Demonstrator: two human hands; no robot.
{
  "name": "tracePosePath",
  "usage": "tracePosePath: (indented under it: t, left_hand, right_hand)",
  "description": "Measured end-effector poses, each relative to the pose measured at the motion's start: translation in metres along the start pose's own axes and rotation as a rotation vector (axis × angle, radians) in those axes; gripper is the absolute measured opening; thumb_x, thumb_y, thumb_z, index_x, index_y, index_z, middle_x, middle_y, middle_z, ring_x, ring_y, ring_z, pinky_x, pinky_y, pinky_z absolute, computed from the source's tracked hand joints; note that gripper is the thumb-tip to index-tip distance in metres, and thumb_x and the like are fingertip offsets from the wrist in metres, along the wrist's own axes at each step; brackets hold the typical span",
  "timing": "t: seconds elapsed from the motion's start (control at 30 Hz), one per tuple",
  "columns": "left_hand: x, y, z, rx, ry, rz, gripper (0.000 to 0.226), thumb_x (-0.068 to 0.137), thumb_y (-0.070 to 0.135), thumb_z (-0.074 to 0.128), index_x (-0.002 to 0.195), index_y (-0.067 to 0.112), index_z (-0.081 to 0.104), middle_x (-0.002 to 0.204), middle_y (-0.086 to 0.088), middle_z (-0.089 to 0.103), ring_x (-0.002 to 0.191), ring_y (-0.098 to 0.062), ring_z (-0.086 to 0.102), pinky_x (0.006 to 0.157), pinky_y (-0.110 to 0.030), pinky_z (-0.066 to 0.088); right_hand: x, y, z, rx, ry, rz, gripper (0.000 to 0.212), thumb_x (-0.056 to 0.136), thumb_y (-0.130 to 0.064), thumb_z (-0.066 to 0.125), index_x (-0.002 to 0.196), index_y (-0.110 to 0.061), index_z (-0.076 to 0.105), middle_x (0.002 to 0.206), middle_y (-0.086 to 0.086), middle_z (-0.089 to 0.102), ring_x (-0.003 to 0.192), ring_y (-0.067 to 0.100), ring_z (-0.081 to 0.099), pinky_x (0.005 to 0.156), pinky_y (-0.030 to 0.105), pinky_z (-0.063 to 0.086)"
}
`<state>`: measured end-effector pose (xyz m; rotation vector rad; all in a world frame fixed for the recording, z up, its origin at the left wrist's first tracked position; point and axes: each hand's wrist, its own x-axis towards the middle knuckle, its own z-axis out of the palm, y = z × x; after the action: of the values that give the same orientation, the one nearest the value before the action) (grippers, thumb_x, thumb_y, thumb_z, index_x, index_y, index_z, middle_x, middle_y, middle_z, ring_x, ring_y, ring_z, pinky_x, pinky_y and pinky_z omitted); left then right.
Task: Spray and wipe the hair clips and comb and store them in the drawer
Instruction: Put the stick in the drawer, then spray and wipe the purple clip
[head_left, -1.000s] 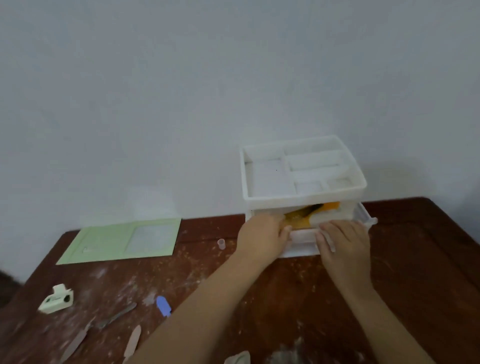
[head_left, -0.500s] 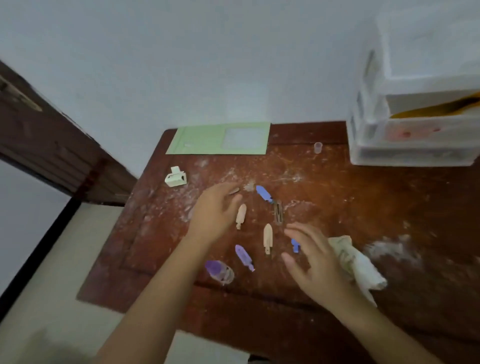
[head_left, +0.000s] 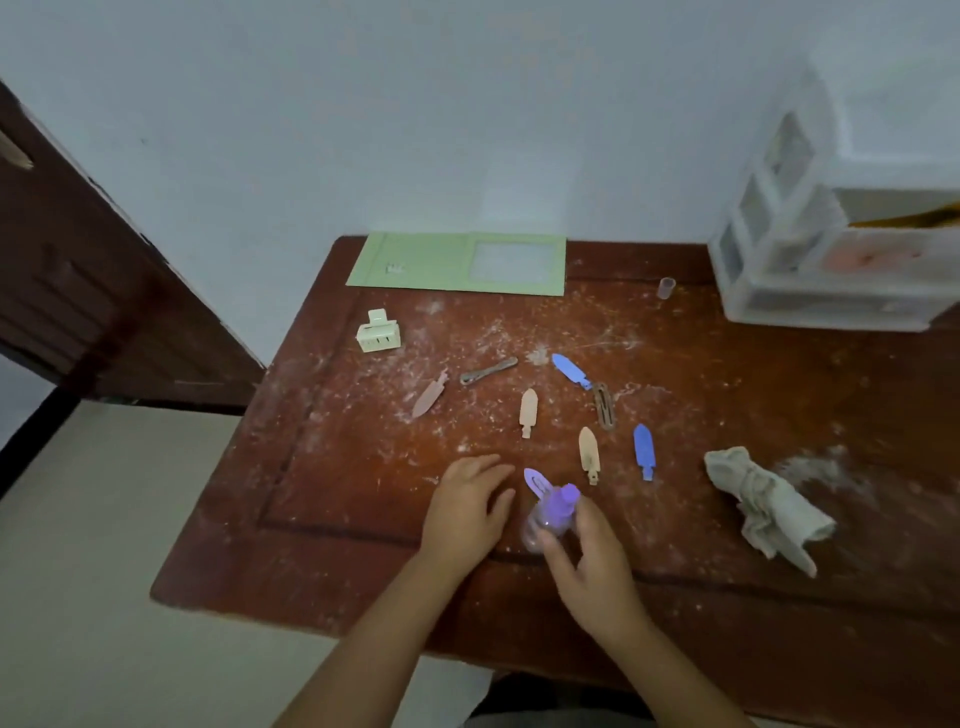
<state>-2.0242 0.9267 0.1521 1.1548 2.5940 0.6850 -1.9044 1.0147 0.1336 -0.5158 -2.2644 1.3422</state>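
Head view. Clips (head_left: 529, 412) scattered loose across dusty desk (head_left: 779, 415), none wiped as far as visible; cloth (head_left: 763, 501) lying apart, right of them. Comb apparently the orange item in open drawer (head_left: 904, 221), far right. Right hand (head_left: 592, 564) pinching purple spray bottle (head_left: 551, 514); left hand (head_left: 467, 506) spread flat beside it. Versus half a second back: bottle lifted off desk, left hand drawn nearer.
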Motion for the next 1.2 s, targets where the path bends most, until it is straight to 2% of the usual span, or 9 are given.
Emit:
tracePosePath:
  t: [0.07,0.13,0.3,0.4,0.5,0.6,0.8,1.03,1.2]
  left_hand:
    - [0.008,0.011,0.005,0.068,-0.020,0.084,0.031,0.070,0.032,0.046,0.082,0.020,0.071,0.070,0.003,0.067,0.064,-0.019,0.065,0.055,-0.019,0.050]
    - [0.012,0.022,0.013,0.127,-0.076,0.172,0.028,0.072,0.036,0.048,0.082,0.022,0.071,0.067,0.001,0.063,0.062,-0.021,0.062,0.051,-0.022,0.049]
    - [0.014,0.050,0.023,0.319,-0.252,0.147,0.034,0.090,0.037,0.047,0.107,0.010,0.056,0.106,-0.012,0.060,0.102,-0.030,0.054,0.082,-0.036,0.041]
    - [0.013,0.055,0.022,0.349,-0.282,0.078,0.028,0.093,0.028,0.039,0.109,0.008,0.051,0.113,-0.013,0.058,0.104,-0.031,0.054,0.085,-0.035,0.041]
    - [0.009,0.054,0.019,0.360,-0.281,0.036,0.024,0.091,0.018,0.036,0.110,0.006,0.046,0.118,-0.017,0.057,0.100,-0.034,0.056,0.083,-0.036,0.043]
    - [0.004,0.048,0.013,0.237,-0.243,-0.101,0.024,0.088,0.016,0.039,0.110,0.007,0.041,0.110,-0.013,0.061,0.097,-0.030,0.059,0.079,-0.034,0.044]
    - [-0.006,0.032,0.001,0.071,-0.144,-0.267,0.013,0.090,0.023,0.045,0.089,0.011,0.049,0.103,-0.011,0.059,0.096,-0.026,0.057,0.076,-0.031,0.042]
    - [-0.024,0.016,-0.004,-0.216,0.003,-0.366,0.020,0.081,0.013,0.061,0.067,0.024,0.055,0.076,0.008,0.049,0.076,-0.013,0.053,0.073,-0.019,0.039]
    - [-0.037,0.014,-0.001,-0.473,0.046,-0.468,0.016,0.085,0.005,0.054,0.083,0.006,0.070,0.074,-0.001,0.062,0.079,-0.015,0.059,0.073,-0.021,0.038]
  right_hand:
    - [-0.008,0.003,-0.015,0.001,0.099,0.044,0.014,0.082,-0.034,0.046,0.096,-0.033,0.047,0.091,-0.014,0.052,0.089,-0.018,0.047,0.078,-0.002,0.033]
    - [-0.015,0.006,-0.027,-0.050,0.168,0.075,0.021,0.081,-0.038,0.041,0.094,-0.023,0.049,0.086,-0.013,0.049,0.084,-0.016,0.047,0.074,-0.001,0.034]
    - [-0.027,0.010,-0.044,-0.136,0.242,0.156,0.049,0.083,-0.030,0.044,0.117,0.005,0.048,0.100,-0.007,0.051,0.095,0.001,0.048,0.080,-0.009,0.024]
    - [-0.025,0.003,-0.049,-0.091,0.229,0.178,0.049,0.086,-0.011,0.048,0.130,-0.013,0.026,0.119,-0.008,0.038,0.112,0.004,0.038,0.084,-0.011,0.016]
    - [-0.024,-0.004,-0.049,-0.047,0.197,0.190,0.055,0.084,-0.019,0.046,0.126,-0.027,0.011,0.124,-0.014,0.030,0.115,0.004,0.034,0.088,0.001,0.023]
    - [-0.024,-0.007,-0.047,-0.075,0.202,0.142,0.055,0.081,-0.023,0.042,0.124,-0.033,0.010,0.126,-0.008,0.035,0.115,0.009,0.038,0.089,0.018,0.030]
    - [-0.018,-0.013,-0.042,-0.155,0.169,0.025,0.053,0.088,-0.020,0.048,0.129,-0.042,0.021,0.120,-0.025,0.029,0.110,-0.007,0.038,0.086,-0.008,0.022]
    - [-0.011,-0.019,-0.027,-0.193,0.097,-0.016,0.049,0.082,-0.029,0.042,0.129,-0.033,0.028,0.118,-0.006,0.041,0.110,-0.009,0.032,0.092,-0.007,0.019]
    - [-0.010,-0.011,-0.020,-0.290,0.119,-0.013,0.074,0.070,0.007,0.068,0.126,-0.023,0.030,0.113,0.014,0.052,0.105,-0.006,0.032,0.092,-0.003,0.019]
